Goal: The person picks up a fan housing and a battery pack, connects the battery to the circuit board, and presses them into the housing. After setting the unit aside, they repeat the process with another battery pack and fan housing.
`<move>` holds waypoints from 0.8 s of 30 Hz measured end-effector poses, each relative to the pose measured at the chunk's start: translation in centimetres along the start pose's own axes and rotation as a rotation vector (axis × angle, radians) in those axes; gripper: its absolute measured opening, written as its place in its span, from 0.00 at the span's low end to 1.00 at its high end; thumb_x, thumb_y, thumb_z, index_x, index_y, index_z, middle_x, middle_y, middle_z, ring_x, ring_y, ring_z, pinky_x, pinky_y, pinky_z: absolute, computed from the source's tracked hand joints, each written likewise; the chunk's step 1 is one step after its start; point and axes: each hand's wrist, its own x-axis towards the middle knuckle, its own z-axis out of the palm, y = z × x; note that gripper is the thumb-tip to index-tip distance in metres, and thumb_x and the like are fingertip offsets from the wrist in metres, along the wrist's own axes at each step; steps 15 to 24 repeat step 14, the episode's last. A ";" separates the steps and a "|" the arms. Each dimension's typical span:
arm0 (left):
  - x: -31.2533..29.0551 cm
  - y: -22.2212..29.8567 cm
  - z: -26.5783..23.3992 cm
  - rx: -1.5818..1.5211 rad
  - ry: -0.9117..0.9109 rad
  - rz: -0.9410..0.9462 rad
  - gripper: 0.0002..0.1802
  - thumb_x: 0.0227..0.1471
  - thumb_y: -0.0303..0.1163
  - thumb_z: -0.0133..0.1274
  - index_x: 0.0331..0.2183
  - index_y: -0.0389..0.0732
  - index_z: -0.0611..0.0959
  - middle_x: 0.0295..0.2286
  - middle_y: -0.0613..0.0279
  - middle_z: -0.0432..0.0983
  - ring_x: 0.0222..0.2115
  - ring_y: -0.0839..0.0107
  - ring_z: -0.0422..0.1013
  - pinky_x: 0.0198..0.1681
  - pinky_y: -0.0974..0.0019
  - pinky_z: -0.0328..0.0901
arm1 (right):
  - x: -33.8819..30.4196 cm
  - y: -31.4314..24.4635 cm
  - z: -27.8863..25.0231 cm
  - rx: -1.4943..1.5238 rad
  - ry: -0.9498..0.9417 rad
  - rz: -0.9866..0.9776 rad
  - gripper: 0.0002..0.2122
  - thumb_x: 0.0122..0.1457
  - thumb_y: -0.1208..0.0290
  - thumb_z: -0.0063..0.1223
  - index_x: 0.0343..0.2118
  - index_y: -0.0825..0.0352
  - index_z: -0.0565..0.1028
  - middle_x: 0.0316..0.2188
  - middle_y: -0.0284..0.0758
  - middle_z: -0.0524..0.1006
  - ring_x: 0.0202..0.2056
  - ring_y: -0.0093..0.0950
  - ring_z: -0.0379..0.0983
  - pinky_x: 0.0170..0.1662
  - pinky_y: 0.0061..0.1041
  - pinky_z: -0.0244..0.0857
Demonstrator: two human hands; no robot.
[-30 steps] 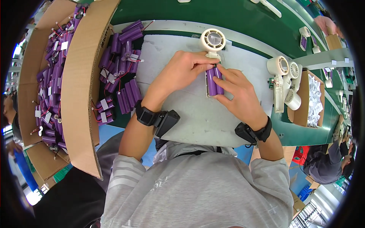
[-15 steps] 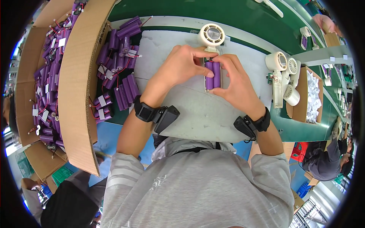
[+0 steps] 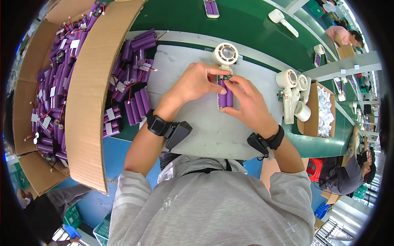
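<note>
Grey mat [image 3: 197, 131] on green bench [image 3: 172, 20], both hands gripping purple battery pack [image 3: 225, 97], cardboard box [image 3: 88, 94] leftward.

We log our left hand [image 3: 196, 84] and right hand [image 3: 246, 102] pressing a purple battery pair [image 3: 225, 95] into a white handheld fan [image 3: 224, 61] on the grey mat [image 3: 205, 131], loose purple batteries [image 3: 133, 88] lying left.

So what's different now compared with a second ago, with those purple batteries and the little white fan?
The pair of purple cells, held tilted off to the fan's right a second ago, has swung upright into the white fan's handle. The left hand and right hand have closed in on its top end, fingertips pressing there. The loose purple cells, cardboard box and finished fans stayed put.
</note>
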 end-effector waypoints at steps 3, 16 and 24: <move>-0.2 0.0 0.2 0.006 0.041 0.125 0.31 0.36 0.27 0.69 0.47 0.48 0.82 0.28 0.61 0.78 0.24 0.74 0.68 0.30 0.69 0.67 | 0.5 0.1 0.3 -0.067 0.050 -0.071 0.33 0.38 0.69 0.71 0.50 0.71 0.70 0.50 0.39 0.69 0.47 0.40 0.70 0.49 0.35 0.67; -0.1 -0.1 0.0 0.128 0.179 0.135 0.33 0.44 0.29 0.65 0.54 0.47 0.75 0.46 0.55 0.75 0.35 0.65 0.74 0.38 0.67 0.71 | 14.9 10.0 -5.8 -0.319 0.219 0.266 0.33 0.50 0.68 0.61 0.60 0.60 0.61 0.58 0.47 0.62 0.49 0.52 0.68 0.50 0.41 0.67; -0.1 -0.1 0.0 0.128 0.179 0.135 0.33 0.44 0.29 0.65 0.54 0.47 0.75 0.46 0.55 0.75 0.35 0.65 0.74 0.38 0.67 0.71 | 14.9 10.0 -5.8 -0.319 0.219 0.266 0.33 0.50 0.68 0.61 0.60 0.60 0.61 0.58 0.47 0.62 0.49 0.52 0.68 0.50 0.41 0.67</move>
